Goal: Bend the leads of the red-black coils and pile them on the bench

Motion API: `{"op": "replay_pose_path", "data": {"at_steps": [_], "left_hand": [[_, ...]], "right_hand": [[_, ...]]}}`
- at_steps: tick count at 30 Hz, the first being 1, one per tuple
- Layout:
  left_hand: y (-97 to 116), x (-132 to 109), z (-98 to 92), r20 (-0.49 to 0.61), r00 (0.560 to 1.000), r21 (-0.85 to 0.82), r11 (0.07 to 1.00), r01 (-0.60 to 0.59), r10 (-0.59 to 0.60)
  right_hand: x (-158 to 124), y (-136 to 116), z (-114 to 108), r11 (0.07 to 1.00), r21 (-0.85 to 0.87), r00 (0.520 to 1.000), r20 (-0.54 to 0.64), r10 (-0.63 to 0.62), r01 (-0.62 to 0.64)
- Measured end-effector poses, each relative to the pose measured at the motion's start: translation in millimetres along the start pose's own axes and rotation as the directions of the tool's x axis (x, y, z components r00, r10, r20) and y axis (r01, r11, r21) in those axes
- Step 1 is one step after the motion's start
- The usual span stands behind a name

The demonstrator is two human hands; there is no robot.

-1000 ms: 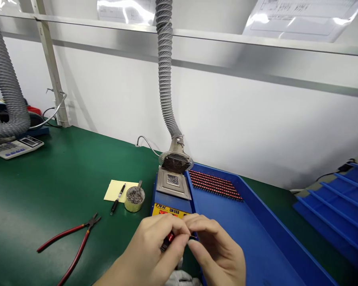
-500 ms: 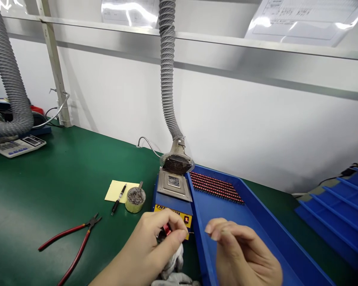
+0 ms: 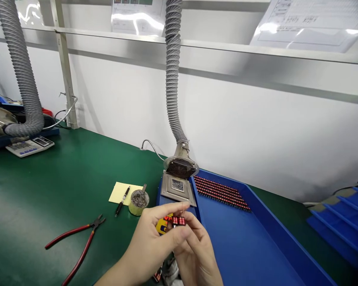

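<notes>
Right hand (image 3: 199, 251) back beside red component (image 3: 179, 221)

The single view looks from the person's head, facing forward and down over the smooth green worktop (image 3: 86, 171). The camera sits above and on the near side of the blue box-shaped machine with a square grey metal top plate (image 3: 179, 197), looking across it to the plain white wall (image 3: 250, 127) behind. The bare left hand (image 3: 152, 238) and bare right hand (image 3: 198, 254) are nearest the lens, before the machine. The frame reaches above it to the slanting pale metal shelf edge (image 3: 214, 45).
</notes>
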State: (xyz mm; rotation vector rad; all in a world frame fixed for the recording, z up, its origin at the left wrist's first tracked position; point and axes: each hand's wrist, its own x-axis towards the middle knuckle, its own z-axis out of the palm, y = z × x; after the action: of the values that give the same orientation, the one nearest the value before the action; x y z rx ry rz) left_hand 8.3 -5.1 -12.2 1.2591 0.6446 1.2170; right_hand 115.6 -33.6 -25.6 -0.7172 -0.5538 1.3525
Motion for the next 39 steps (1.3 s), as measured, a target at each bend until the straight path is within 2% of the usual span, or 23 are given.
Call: {"op": "replay_pose_path", "data": {"at_steps": [2, 4, 9, 12, 15, 16, 17, 18, 20, 21, 23, 28, 31, 33, 35, 37, 39], "left_hand": [[1.9, 3.8, -3.3, -0.056, 0.998, -0.019, 1.0, -0.003, 0.001], [2.7, 6.1, -6.4, -0.066, 0.998, -0.065, 0.998, -0.008, 0.003], [1.6, 6.2, -7.9, -0.17, 0.985, -0.149, 0.989, -0.007, -0.018], [3.6, 7.3, -8.8, -0.257, 0.966, -0.238, 0.965, -0.106, 0.042], [8.5, 9.7, -16.0, -0.402, 0.905, -0.287, 0.92, -0.266, 0.137], [10.6, 10.2, -19.7, -0.421, 0.893, -0.271, 0.918, -0.29, 0.158], [12.8, 10.3, -23.4, -0.402, 0.9, -0.244, 0.927, -0.283, 0.169], [14.9, 10.1, -27.0, -0.344, 0.924, -0.2, 0.949, -0.244, 0.165], [18.5, 9.0, -32.1, -0.166, 0.981, -0.074, 0.99, -0.119, 0.105], [19.7, 8.3, -33.3, -0.093, 0.993, -0.017, 0.997, -0.074, 0.072], [20.3, 7.0, -32.5, -0.031, 0.999, 0.03, 0.999, -0.04, 0.041], [15.7, 7.1, -22.5, -0.101, 0.995, -0.134, 0.991, -0.005, -0.008], [16.6, 8.7, -24.2, -0.25, 0.966, -0.206, 0.97, -0.127, 0.073], [19.7, 7.0, -33.6, -0.375, 0.911, -0.154, 0.957, -0.245, 0.173], [21.5, -1.0, -49.4, -0.44, 0.858, 0.0, 0.955, -0.296, 0.266], [18.0, -18.0, -68.5, -0.396, 0.855, 0.238, 0.937, -0.257, 0.335], [7.2, -43.6, -86.1, -0.258, 0.897, 0.521, 0.833, -0.185, 0.36]], "right_hand": [[0.9, 2.0, 0.7, 0.999, -0.032, 0.999, 0.007, -0.035, 0.035], [0.9, 4.5, 2.2, 0.997, -0.06, 0.999, 0.016, -0.051, 0.052], [-0.2, 9.7, 4.1, 0.993, -0.11, 0.999, -0.001, -0.048, 0.047], [0.4, 9.4, 4.0, 0.991, -0.136, 0.998, 0.057, -0.01, 0.017], [1.5, 7.3, 3.7, 0.99, -0.141, 0.993, 0.115, 0.019, -0.003], [1.8, 6.6, 3.5, 0.99, -0.138, 0.993, 0.119, 0.023, -0.006], [2.0, 6.0, 3.2, 0.991, -0.133, 0.993, 0.12, 0.022, -0.006], [2.2, 5.5, 2.8, 0.992, -0.128, 0.992, 0.121, 0.02, -0.004], [2.4, 5.3, 1.6, 0.993, -0.119, 0.992, 0.122, 0.02, -0.006], [2.4, 5.5, 1.1, 0.993, -0.116, 0.993, 0.119, 0.025, -0.011], [2.5, 6.4, 0.3, 0.993, -0.113, 0.993, 0.11, 0.033, -0.021], [2.4, 8.2, 3.2, 0.992, -0.124, 0.991, 0.12, 0.052, -0.037], [-0.1, 6.1, 4.8, 0.989, -0.148, 0.99, 0.136, 0.041, -0.021], [-3.0, 3.4, 2.3, 0.985, -0.174, 0.993, 0.112, 0.029, -0.009], [-5.4, -1.0, -5.3, 0.981, -0.196, 0.997, 0.069, 0.026, -0.012], [-4.6, -8.8, -17.7, 0.975, -0.222, 0.999, 0.039, 0.021, -0.012], [2.0, -22.3, -32.5, 0.959, -0.285, 0.999, 0.041, 0.017, -0.005]]}}
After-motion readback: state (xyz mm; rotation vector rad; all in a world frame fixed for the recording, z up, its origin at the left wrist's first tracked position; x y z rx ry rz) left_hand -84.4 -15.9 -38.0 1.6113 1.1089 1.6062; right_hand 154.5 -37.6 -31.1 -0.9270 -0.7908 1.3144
